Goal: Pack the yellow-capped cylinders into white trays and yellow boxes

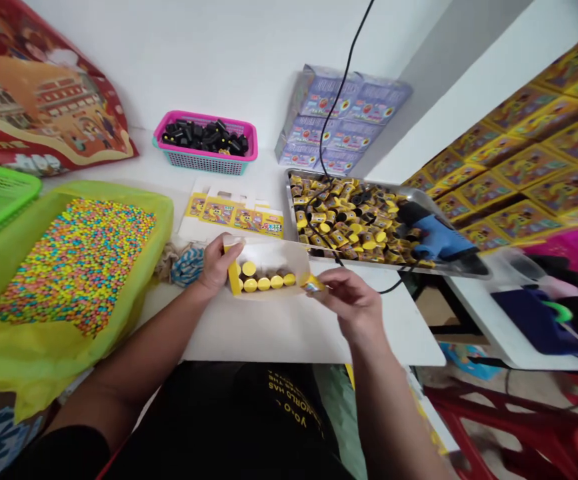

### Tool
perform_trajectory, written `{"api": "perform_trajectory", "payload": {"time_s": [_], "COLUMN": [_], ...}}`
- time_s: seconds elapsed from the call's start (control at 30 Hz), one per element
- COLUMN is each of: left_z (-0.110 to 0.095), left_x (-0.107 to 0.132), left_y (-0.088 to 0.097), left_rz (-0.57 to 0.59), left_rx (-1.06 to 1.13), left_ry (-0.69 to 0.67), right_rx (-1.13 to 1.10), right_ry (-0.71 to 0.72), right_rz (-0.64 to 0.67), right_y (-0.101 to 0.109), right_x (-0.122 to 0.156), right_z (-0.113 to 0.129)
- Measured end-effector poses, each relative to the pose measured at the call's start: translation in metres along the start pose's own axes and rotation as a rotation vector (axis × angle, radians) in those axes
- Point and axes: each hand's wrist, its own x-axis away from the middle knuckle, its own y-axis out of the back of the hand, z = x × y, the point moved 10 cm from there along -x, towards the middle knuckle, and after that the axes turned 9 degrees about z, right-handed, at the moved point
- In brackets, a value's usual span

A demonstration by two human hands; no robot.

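Head view: open carton, long axis crosswise, left hand and right hand pinching opposite ends

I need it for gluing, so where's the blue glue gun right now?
In the head view, the blue glue gun rests on the right end of the metal tray of small yellow containers, beyond the person's right hand.

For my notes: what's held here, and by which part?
An open cardboard box, held by its ends: left hand on the yellow flap, right hand pinching the other end.
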Motion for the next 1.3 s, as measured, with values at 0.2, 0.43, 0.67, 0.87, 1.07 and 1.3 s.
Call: {"api": "perform_trajectory", "payload": {"time_s": [0.2, 0.43, 0.67, 0.87, 1.07, 1.3], "left_z": [0.001, -0.006, -0.007, 0.000, 0.005, 0.012], "left_x": [0.008, 0.011, 0.009, 0.009, 0.003, -0.001], "left_y": [-0.016, -0.023, -0.022, -0.019, -0.005, 0.007], "left_rz": [0.074, 0.105, 0.126, 0.104, 0.004, -0.079], "left_rx": [0.019, -0.021, -0.060, -0.030, 0.036, 0.055], "left_ry": [0.028, 0.022, -0.019, 0.031, 0.044, 0.082], "right_rx": [0.639, 1.100, 0.947, 0.942, 0.752, 0.890], "right_ry": [0.135, -0.138, -0.222, -0.146, 0.260, -0.203], "right_rz": [0.235, 0.651, 0.372, 0.511, 0.297, -0.224], "right_y": [-0.099, -0.130, -0.105, -0.121, -0.096, 0.040], "right_x": [-0.025, -0.044, -0.046, -0.042, -0.015, -0.066], "right_z": [0.023, -0.016, -0.023, -0.028, 0.040, -0.001]}}
